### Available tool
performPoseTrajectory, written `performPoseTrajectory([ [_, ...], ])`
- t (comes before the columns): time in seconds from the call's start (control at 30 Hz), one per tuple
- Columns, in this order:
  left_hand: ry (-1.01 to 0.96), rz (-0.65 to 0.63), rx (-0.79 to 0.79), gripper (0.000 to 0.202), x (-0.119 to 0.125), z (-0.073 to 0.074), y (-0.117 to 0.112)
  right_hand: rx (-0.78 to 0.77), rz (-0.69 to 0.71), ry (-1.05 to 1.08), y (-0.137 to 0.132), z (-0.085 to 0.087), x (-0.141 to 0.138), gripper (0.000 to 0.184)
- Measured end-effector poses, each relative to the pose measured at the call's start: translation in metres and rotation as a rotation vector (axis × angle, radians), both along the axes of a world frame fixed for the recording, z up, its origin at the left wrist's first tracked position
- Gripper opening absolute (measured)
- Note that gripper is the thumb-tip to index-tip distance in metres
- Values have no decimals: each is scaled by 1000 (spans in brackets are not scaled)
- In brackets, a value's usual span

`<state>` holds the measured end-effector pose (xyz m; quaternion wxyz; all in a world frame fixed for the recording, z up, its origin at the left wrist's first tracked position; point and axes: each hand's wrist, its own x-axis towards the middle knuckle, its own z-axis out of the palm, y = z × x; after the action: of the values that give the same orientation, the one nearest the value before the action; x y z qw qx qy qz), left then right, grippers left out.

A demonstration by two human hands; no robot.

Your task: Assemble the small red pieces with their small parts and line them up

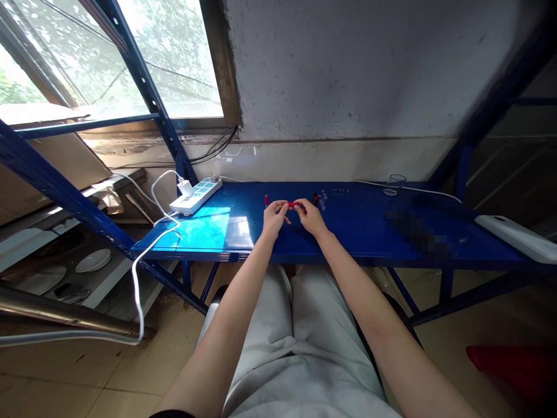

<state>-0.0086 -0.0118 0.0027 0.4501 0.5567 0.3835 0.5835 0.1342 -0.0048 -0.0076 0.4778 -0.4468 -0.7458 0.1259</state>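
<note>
Between my two hands, above the blue tabletop (357, 226), is a small red rod-like piece (294, 204); its exact kind is too small to make out. My left hand (275, 216) pinches its left end. On the right end, the fingertips of my right hand (310, 215) are closed. Just beyond my left hand a red piece (266, 200) shows. Behind my right hand sits a red and dark piece (315, 198), partly hidden by the fingers. Beside that lie small clear pieces (322, 201), and farther back several tiny items (340, 191) form a row.
A white power strip (198, 196) with a plugged-in charger and white cable (136, 284) occupies the left end. Toward the right are a clear glass (394, 184), a blurred dark object (420, 232) and a white flat object (522, 235). Blue metal posts (148, 87) frame the table.
</note>
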Motion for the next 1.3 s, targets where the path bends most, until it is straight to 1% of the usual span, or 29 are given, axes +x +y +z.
performPoseTrajectory([
  [0.3,-7,66,0,33,1,-2,4,71,-68,-112,1,-2,1,30],
  [0.6,-19,84,-5,28,0,-5,6,116,-91,-162,-1,-1,0,31],
  [0.8,-8,71,-8,29,0,-5,5,101,-105,-171,0,-2,1,31],
  [1.3,-2,72,-17,30,0,-4,4,75,-103,-184,-4,2,-1,32],
])
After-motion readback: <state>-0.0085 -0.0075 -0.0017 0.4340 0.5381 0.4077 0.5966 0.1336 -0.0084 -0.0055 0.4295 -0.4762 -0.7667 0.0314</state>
